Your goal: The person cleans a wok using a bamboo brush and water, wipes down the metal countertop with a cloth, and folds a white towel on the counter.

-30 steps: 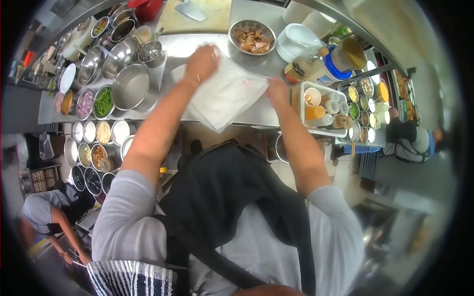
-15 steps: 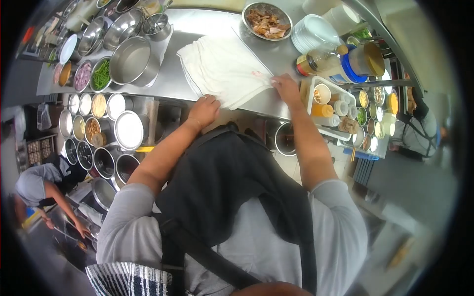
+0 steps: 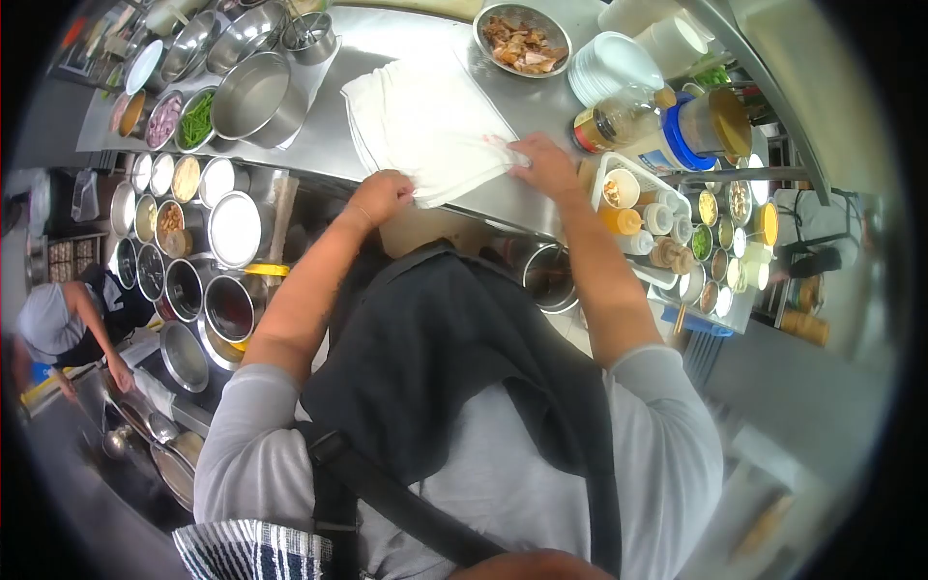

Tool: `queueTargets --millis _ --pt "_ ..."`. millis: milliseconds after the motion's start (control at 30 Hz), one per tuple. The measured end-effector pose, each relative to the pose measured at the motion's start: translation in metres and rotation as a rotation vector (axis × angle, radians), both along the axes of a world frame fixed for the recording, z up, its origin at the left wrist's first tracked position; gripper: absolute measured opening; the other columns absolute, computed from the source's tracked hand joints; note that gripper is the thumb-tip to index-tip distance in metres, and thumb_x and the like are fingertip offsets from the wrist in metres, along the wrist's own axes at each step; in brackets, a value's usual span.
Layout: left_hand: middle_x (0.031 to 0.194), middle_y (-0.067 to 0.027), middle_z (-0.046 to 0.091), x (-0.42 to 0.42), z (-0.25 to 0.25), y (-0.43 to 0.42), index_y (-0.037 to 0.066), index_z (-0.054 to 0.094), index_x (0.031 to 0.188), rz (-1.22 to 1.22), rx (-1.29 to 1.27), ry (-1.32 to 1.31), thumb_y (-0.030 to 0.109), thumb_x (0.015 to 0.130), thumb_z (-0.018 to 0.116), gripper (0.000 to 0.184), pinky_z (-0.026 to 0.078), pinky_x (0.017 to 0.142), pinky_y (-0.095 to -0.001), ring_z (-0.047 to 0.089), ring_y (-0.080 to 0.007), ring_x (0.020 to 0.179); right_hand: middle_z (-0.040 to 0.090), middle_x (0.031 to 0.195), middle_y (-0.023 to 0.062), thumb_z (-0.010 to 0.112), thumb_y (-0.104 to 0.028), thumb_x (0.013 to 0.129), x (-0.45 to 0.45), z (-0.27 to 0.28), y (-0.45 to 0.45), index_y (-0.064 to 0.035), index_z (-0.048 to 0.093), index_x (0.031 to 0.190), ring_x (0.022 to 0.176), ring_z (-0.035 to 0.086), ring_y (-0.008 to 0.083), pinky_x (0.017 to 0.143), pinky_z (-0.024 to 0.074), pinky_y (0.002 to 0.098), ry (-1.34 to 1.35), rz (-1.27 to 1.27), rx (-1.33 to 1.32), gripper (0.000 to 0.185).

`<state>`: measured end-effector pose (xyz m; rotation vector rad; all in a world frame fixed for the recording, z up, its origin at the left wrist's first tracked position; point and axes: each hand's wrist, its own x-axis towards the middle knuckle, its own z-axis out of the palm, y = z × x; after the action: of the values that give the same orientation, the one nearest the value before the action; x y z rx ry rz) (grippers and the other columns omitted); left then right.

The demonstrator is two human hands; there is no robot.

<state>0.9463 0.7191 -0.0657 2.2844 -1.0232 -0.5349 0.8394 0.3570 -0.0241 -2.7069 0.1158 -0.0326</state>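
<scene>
A white cloth (image 3: 420,121) lies in folded layers on the steel counter (image 3: 372,39), its near edge at the counter's front. My left hand (image 3: 387,195) is closed on the near left corner. At the right corner, my right hand (image 3: 543,164) pinches the cloth between thumb and fingers. Faint pinkish marks show on the fabric close to my right hand. Beyond the cloth stands a perforated metal bowl (image 3: 522,74) of cooked meat pieces.
Left on the counter are a large steel pot (image 3: 256,101) and a bowl of chopped greens (image 3: 197,121). Stacked plates (image 3: 614,70), jars and a basket of squeeze bottles (image 3: 628,220) line the right. A co-worker (image 3: 72,319) bends over pans at lower left.
My right hand has moved inward to the left, bunching the cloth's right corner. My left hand has shifted slightly left and up. The co-worker's arms have moved.
</scene>
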Motion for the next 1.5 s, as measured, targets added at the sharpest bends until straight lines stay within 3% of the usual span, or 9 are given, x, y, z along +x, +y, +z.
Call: queueTargets --millis 133,333,500,667,867,1033,1100,1233,1500 --pt "0.087 -0.0139 0.070 0.008 -0.010 0.006 0.008 0.070 0.084 0.013 -0.013 -0.005 0.019 0.081 0.073 0.012 0.055 0.080 -0.0455 0.068 -0.0360 0.085 0.069 0.113 0.0025 0.074 -0.029 0.090 0.005 -0.023 -0.008 -0.0243 0.080 0.109 0.109 0.068 0.0260 0.094 0.0560 0.0413 -0.004 0.087 -0.075 0.020" --pt "0.090 -0.0162 0.069 -0.017 0.029 -0.007 0.007 0.071 0.097 0.066 0.107 -0.074 0.031 0.084 0.075 0.027 0.054 0.083 -0.0457 0.067 -0.0374 0.092 0.072 0.109 0.0022 0.068 -0.023 0.094 0.006 -0.013 -0.013 -0.0204 0.079 0.106 0.104 0.069 0.0286 0.091 0.0562 0.0418 -0.033 0.051 -0.018 0.017" --pt "0.101 -0.0174 0.065 -0.047 0.008 -0.024 0.004 0.064 0.100 0.169 0.043 -0.469 0.027 0.082 0.073 0.031 0.053 0.089 -0.0465 0.064 -0.0371 0.098 0.073 0.108 0.0060 0.067 -0.021 0.094 0.018 -0.003 -0.008 -0.0146 0.076 0.104 0.097 0.070 0.0308 0.085 0.0564 0.0413 -0.145 0.004 0.060 0.015" --pt "0.106 -0.0174 0.064 -0.045 -0.003 -0.024 0.004 0.064 0.104 0.181 0.083 -0.423 0.022 0.081 0.069 0.030 0.054 0.089 -0.0488 0.064 -0.0372 0.101 0.072 0.101 0.0149 0.066 -0.016 0.094 0.030 0.008 -0.004 -0.0067 0.070 0.105 0.081 0.070 0.0331 0.073 0.0546 0.0394 0.027 -0.156 0.417 0.015" --pt "0.099 -0.0188 0.065 -0.034 0.003 -0.019 0.003 0.063 0.105 0.330 -0.034 -0.333 0.016 0.085 0.065 0.024 0.053 0.086 -0.0501 0.065 -0.0382 0.097 0.072 0.100 0.0140 0.067 -0.010 0.091 0.033 0.015 -0.013 -0.0080 0.072 0.104 0.090 0.068 0.0353 0.081 0.0547 0.0427 -0.121 0.105 0.218 0.014" --pt "0.096 -0.0178 0.064 -0.032 0.023 0.003 0.004 0.063 0.104 0.386 -0.304 -0.496 0.006 0.091 0.060 0.013 0.052 0.082 -0.0508 0.064 -0.0382 0.093 0.071 0.102 0.0134 0.068 -0.009 0.090 0.010 0.024 -0.009 -0.0102 0.073 0.103 0.097 0.068 0.0349 0.087 0.0550 0.0439 -0.113 0.038 0.111 0.015" --pt "0.094 -0.0156 0.061 -0.046 0.022 0.020 0.007 0.063 0.101 0.079 -0.239 -0.478 0.006 0.090 0.061 0.011 0.051 0.082 -0.0505 0.063 -0.0376 0.090 0.071 0.104 0.0133 0.069 -0.009 0.090 0.005 0.022 -0.009 -0.0111 0.074 0.103 0.098 0.068 0.0344 0.087 0.0555 0.0439 -0.119 0.006 0.140 0.015" --pt "0.093 -0.0102 0.058 -0.063 -0.001 0.023 0.010 0.064 0.096 -0.129 -0.116 -0.515 0.011 0.089 0.067 0.008 0.052 0.079 -0.0473 0.063 -0.0339 0.088 0.072 0.108 0.0105 0.071 -0.011 0.088 -0.012 -0.032 -0.013 -0.0130 0.076 0.105 0.104 0.067 0.0328 0.092 0.0560 0.0429 -0.097 0.150 -0.062 0.017" --pt "0.102 -0.0141 0.061 -0.075 -0.010 -0.014 0.006 0.058 0.107 0.069 0.073 -0.377 0.029 0.088 0.075 0.034 0.054 0.080 -0.0464 0.064 -0.0347 0.092 0.072 0.108 0.0080 0.072 -0.015 0.087 -0.020 -0.031 -0.016 -0.0117 0.077 0.106 0.109 0.066 0.0302 0.098 0.0545 0.0403 -0.137 0.192 -0.090 0.020"
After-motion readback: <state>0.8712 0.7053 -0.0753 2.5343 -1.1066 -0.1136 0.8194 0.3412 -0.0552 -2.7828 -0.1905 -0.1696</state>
